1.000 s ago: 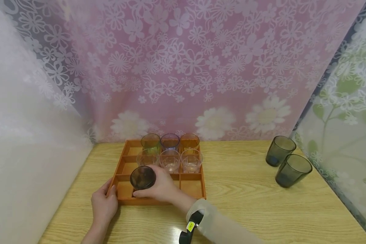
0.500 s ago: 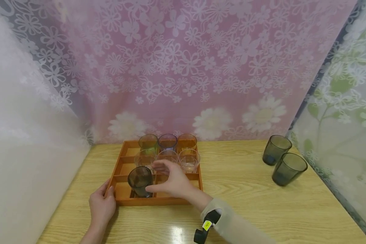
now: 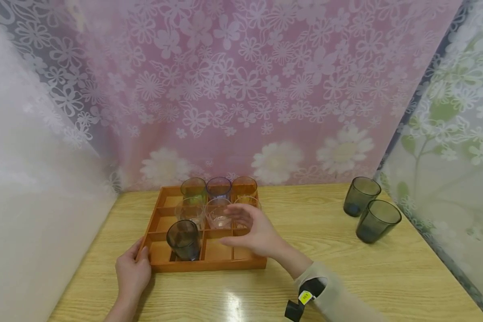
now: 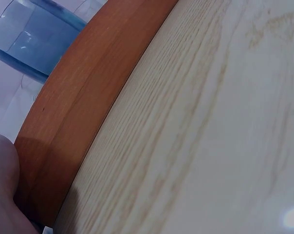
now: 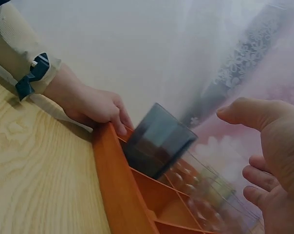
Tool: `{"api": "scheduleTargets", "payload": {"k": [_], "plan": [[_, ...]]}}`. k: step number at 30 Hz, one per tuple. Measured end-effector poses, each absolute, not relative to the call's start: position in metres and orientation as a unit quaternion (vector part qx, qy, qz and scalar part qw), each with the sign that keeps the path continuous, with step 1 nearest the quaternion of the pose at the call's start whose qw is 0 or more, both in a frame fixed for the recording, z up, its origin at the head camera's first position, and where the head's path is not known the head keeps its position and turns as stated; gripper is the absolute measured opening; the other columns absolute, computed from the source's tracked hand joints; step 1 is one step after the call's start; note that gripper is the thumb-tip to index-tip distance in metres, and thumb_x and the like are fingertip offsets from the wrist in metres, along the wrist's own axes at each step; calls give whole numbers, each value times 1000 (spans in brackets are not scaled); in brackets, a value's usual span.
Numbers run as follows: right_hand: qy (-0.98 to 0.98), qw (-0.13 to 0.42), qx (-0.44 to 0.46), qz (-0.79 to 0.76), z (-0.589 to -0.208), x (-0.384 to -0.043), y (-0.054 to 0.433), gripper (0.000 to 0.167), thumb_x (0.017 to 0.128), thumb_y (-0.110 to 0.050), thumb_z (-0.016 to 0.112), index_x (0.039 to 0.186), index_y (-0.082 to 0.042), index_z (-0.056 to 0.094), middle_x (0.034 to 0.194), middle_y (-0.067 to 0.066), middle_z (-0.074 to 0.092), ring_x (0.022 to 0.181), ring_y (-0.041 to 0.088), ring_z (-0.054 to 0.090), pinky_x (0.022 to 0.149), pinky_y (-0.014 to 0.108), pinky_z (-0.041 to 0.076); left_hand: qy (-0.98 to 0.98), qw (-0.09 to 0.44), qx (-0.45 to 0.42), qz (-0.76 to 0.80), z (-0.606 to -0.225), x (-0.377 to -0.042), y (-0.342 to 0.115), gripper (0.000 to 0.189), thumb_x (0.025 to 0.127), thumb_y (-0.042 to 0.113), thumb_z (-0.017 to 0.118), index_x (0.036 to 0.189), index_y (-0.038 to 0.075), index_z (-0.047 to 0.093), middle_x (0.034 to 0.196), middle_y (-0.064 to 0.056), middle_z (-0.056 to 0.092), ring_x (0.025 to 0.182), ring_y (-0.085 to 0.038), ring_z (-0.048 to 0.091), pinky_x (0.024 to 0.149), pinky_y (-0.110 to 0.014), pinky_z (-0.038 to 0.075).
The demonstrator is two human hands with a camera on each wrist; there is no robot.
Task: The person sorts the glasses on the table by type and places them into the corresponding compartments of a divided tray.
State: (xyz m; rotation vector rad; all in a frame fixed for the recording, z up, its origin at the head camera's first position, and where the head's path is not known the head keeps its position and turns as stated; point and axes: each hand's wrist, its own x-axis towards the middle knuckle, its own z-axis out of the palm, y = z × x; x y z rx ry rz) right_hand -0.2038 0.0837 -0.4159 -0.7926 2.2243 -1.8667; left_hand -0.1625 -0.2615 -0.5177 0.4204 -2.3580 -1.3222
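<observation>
My left hand [image 3: 133,270] holds the left side of an orange-brown wooden tray [image 3: 209,265] that is divided into compartments. A smoky dark drinking glass [image 3: 184,239] stands in the tray's front row, left of the middle. Over the tray's right part my right hand [image 3: 259,232] hovers with fingers spread from thumb, holding nothing. In the right wrist view the dark glass [image 5: 159,141] is clear of my right fingers and leans in the tilted picture. Behind it runs a row of clear glasses [image 3: 216,217], the rightmost partly hidden by my right hand.
The back row holds a green glass [image 3: 193,192], a blue-violet glass [image 3: 219,188] and an amber glass [image 3: 244,187]. Two more smoky glasses, a rear one [image 3: 360,197] and a front one [image 3: 378,221], stand at the table's right. A pink flowered curtain [image 3: 225,112] hangs behind.
My right hand has let go of the dark glass, leaving it in the tray, and moved right with its fingers opened. My left hand keeps its hold on the tray; the view shifted slightly.
</observation>
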Motion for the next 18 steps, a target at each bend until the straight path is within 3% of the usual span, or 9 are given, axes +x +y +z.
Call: {"api": "scheduleTargets", "payload": {"k": [6,18], "plan": [[741,43,-261,-618,-409,-206,111,73,83,-7,92,146,1,56,140,10,64,133,34,60,114,47,45,-846,199,147,-473,-518,-162,-262,38,103,-2,57,140,-11,62,136,-30,63,127,-41,59,80,2,33],[770,-5,-217,-600,-401,-215,172,73,83,-8,92,147,-4,56,140,11,64,134,32,58,112,37,47,-843,195,144,-479,-517,-163,-262,38,103,-2,57,140,-10,63,136,-29,64,128,-40,60,80,2,35]]}}
